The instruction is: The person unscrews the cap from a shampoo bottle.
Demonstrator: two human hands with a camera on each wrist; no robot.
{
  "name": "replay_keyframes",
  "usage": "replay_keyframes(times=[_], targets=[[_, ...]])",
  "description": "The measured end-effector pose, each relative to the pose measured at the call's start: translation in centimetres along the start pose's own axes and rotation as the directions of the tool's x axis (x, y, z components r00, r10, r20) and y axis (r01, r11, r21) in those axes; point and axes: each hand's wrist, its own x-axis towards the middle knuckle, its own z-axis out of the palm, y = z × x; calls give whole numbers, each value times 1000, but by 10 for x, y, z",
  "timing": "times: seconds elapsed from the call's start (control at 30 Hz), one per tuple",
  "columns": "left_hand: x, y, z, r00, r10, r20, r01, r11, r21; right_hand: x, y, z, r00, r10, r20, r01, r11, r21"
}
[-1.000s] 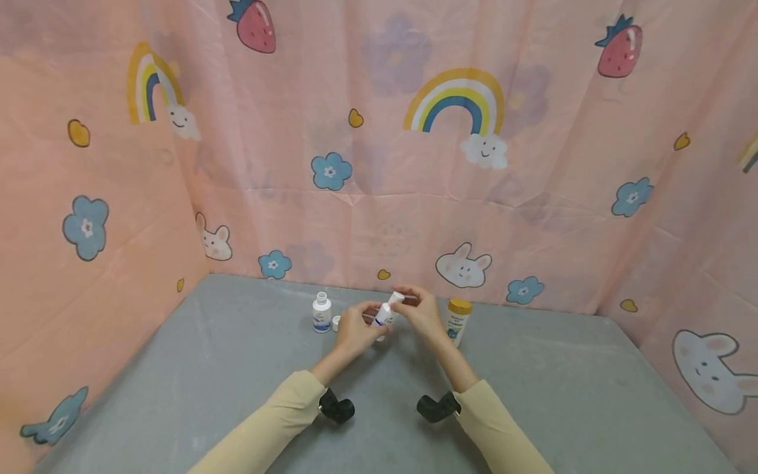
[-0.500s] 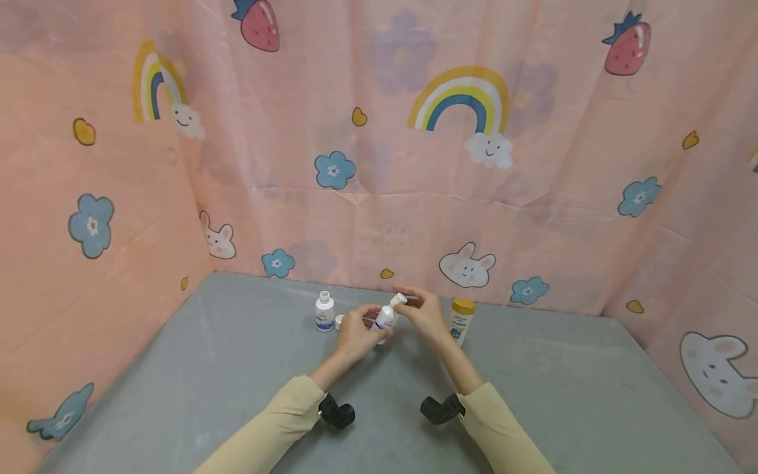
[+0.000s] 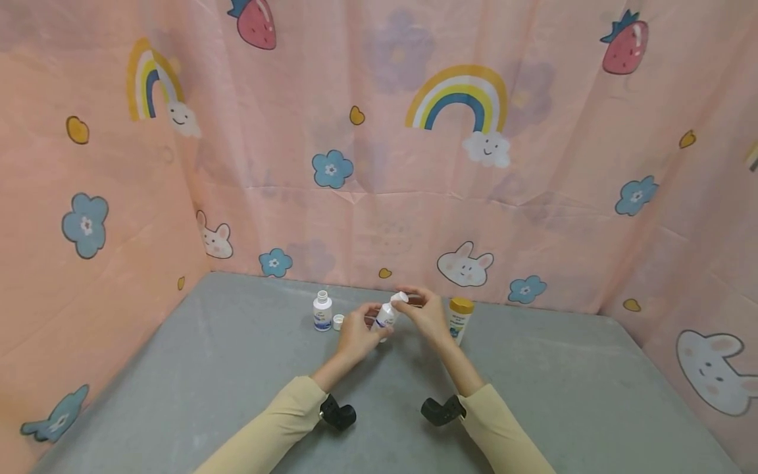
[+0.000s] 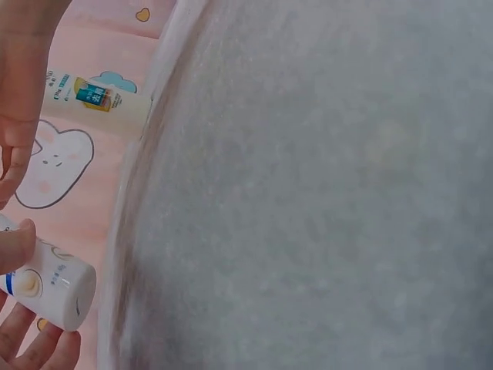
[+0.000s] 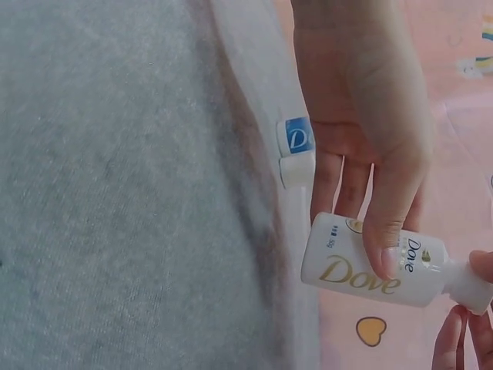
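Observation:
Above the table, my left hand (image 3: 355, 334) grips a small white Dove bottle (image 3: 386, 317) by its body, its neck tilted up toward the right. My right hand (image 3: 428, 316) pinches the white cap (image 3: 400, 298) at the bottle's top. In the right wrist view the cap (image 5: 467, 288) sits at the end of the bottle's neck; whether it is threaded on, I cannot tell. The left hand's thumb (image 5: 383, 243) lies along the label there. In the left wrist view the bottle's base (image 4: 79, 299) faces the camera.
An uncapped white bottle with a blue label (image 3: 322, 316) stands upright left of the hands, a loose white cap (image 3: 338, 322) beside it. Behind the right wrist stands a white bottle with a yellow cap (image 3: 461, 305). A pink printed curtain (image 3: 379, 217) borders the grey table (image 3: 562, 382).
The cap in my right fingers has shifted its tilt slightly at the bottle's top. Both hands stay in nearly the same place, and the standing bottles have not moved.

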Motion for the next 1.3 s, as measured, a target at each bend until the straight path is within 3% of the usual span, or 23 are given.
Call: replay_keyframes(times=[0.43,1.0,1.3], targets=[[1,-4,-2,1000,-6,0,6,1000,-5,0,1,0,999,39,-16,-39,998,45],[3,-10,3,999,15,-46,-15,1000,1,0,5,-1,992,120,46,-119,993,-17],[7,-12,5,997,-2,-74,3,1000,9,2,5,-1,989,145,23,-144,989,-21]])
